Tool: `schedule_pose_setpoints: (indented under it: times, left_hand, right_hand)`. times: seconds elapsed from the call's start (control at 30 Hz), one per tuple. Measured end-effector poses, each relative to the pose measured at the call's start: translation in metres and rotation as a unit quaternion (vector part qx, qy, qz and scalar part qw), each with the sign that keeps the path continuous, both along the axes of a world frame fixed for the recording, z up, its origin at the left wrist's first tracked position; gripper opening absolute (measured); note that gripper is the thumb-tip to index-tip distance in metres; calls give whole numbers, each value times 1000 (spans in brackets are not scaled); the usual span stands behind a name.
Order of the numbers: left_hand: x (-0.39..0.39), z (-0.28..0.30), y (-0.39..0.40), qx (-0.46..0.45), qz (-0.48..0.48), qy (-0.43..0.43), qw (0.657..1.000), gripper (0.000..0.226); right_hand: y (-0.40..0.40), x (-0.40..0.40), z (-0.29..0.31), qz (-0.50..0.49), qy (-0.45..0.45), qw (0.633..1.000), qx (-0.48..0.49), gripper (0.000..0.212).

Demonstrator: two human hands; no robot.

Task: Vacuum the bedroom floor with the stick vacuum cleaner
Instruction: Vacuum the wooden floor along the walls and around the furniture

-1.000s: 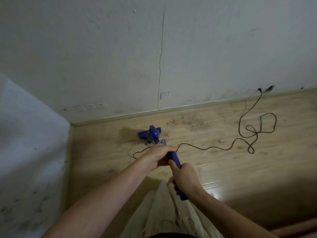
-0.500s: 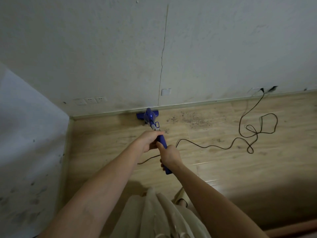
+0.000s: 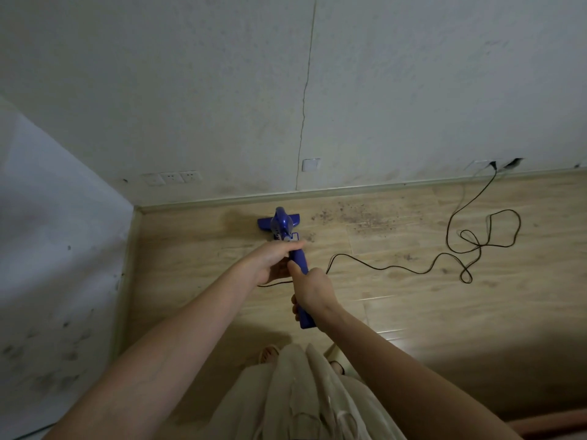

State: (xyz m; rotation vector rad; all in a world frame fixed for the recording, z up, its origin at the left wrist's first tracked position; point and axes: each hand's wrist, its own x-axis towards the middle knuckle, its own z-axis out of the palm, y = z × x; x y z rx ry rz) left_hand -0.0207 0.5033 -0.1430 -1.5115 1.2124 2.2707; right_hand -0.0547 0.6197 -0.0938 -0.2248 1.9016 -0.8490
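Pale wood-look laminate floor (image 3: 397, 300) ran up to a narrow skirting board (image 3: 365, 189) under a rough, grey-white plastered wall (image 3: 222, 90) split by one thin vertical crack (image 3: 303, 115). One blue plastic stick vacuum cleaner (image 3: 290, 242) stood on the boards near the corner, its long axis running from the person's body away toward the wall, with the flat crosswise floor head (image 3: 279, 221) lying close to the skirting but apart from it. The smooth straight handle slanted back and slightly right toward the wearer.

Both hands gripped that handle. The left hand (image 3: 276, 260) had its fingers curled round the upper shaft just behind the motor body, and the right hand (image 3: 313, 289) was wrapped tightly round the lower part, thumb laid along the top, the butt end of the handle sticking out below it.

A patch of dark speckled dirt (image 3: 359, 217) lay to the right of the head. One thin black cord (image 3: 397, 268) snaked from under the hands across the floor, looped several times, and rose to a plug at the wall (image 3: 494, 166). Three white sockets (image 3: 173, 177) sat in a row low on the wall at left, and one small square plate (image 3: 310, 165) beside the crack. Loose cream fabric trousers (image 3: 305, 395) filled the bottom edge.
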Motion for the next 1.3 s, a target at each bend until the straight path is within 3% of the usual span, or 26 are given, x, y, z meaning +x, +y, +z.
schedule_pose_setpoints:
  times: [0.27,0.47,0.87,0.97,1.3]
  left_hand:
    - [-20,-11,2,-50,-2,-13,999,25]
    - [-22,-13,-6,-23,-13,-11,1000,14]
    - [-29,-19,-28,-30,22,-27,999,28]
    - [-38,-19,-24,-43,22,-23,999,37]
    - [-100,-5,37,-63,12,-15,998,21]
  right_hand:
    - [-5,-15,-38,21,25,998,52,41]
    - [-6,-21,-33,10,10,999,42,43]
    - [-35,-27,-32,44,28,998,41,40]
    - [-30,-37,-30,38,41,997,48,37]
    - [33,-91,-4,29,76,994,80,39]
